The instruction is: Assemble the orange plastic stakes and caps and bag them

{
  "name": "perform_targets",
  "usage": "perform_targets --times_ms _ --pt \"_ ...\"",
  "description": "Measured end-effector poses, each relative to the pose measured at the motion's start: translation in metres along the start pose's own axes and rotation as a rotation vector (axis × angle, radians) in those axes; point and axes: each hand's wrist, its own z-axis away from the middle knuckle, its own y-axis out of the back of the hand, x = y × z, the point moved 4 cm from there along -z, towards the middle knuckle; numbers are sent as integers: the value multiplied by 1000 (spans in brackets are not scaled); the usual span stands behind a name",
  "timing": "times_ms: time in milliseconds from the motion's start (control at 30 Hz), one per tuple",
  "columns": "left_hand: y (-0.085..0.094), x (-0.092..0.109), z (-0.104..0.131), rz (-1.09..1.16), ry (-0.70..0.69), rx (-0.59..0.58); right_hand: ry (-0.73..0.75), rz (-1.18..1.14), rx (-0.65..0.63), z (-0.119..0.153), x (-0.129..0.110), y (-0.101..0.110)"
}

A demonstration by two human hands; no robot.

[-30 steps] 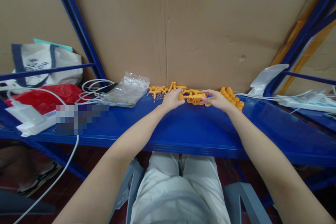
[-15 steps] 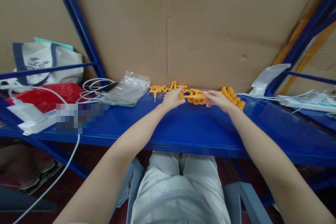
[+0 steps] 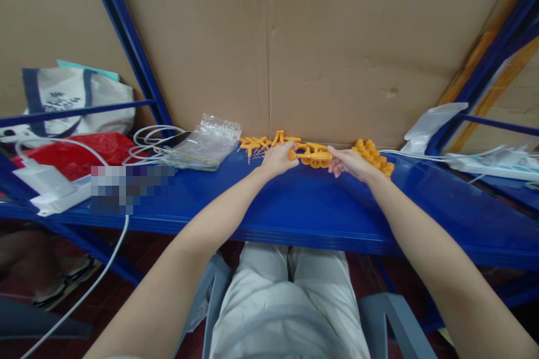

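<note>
1. From my end, I see the left hand [image 3: 278, 161] curled around the left end of an orange piece [image 3: 318, 157] above the blue worktop [image 3: 315, 205]. The right hand [image 3: 350, 164] has its fingertips at the other end; whether they pinch it or only touch it, I cannot tell.
2. The piece is bright orange and slim, lying roughly level between the hands. A rounded knob pokes out by the left thumb; the middle narrows, then thickens toward the right.
3. I count two hands and one held piece. More orange parts crowd behind it, overlapping too much for me to count.
4. Left of the hands I have branched orange parts [image 3: 252, 144] with thin metal spirals [image 3: 256, 155] beside them; to the right, a cluster of knobby orange parts [image 3: 373, 157], partly masked by the right hand.
5. Farther left sit one clear plastic bag [image 3: 206, 146], looped white cables [image 3: 143, 148], one red bag [image 3: 95, 145] and one white tote [image 3: 108, 104].
6. Cardboard [image 3: 345, 56] closes off my view behind the worktop.
</note>
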Motion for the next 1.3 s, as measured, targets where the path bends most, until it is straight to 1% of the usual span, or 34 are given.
perform_targets --times_ms 100,167,233,300,367,533,633,833,933,1000,1100,1167,1300 --pt "0 1 0 -2 3 3 -34 70 41 0 -1 -1" --pt "0 0 0 3 1 8 -35 98 92 -1 -2 -2" --pt "-1 -1 -1 15 3 12 -25 80 142 -1 -4 -3" --pt "-2 -2 -2 22 10 19 -8 39 153 -1 -6 -5" --pt "-3 -4 -3 23 21 29 9 9 123 0 -8 -6" --pt "-3 -6 -4 37 36 50 7 -65 -11 5 -10 -4" --pt "-3 -7 -4 31 32 58 4 -84 -50 7 -11 -3" --pt "-3 -5 -3 36 0 72 5 50 -21 7 -9 -3" --pt "-1 -3 -2 29 -4 79 -46 92 8 4 -5 -4" --pt "-1 -2 -2 25 -4 86 -78 110 14 3 -3 -4" --pt "-1 -2 -3 33 3 91 -79 88 6 3 -3 -2" --pt "-2 -4 -4 39 6 90 -46 44 4 4 -5 1" --pt "-2 -8 -6 33 20 88 88 -11 -1 5 -10 7"
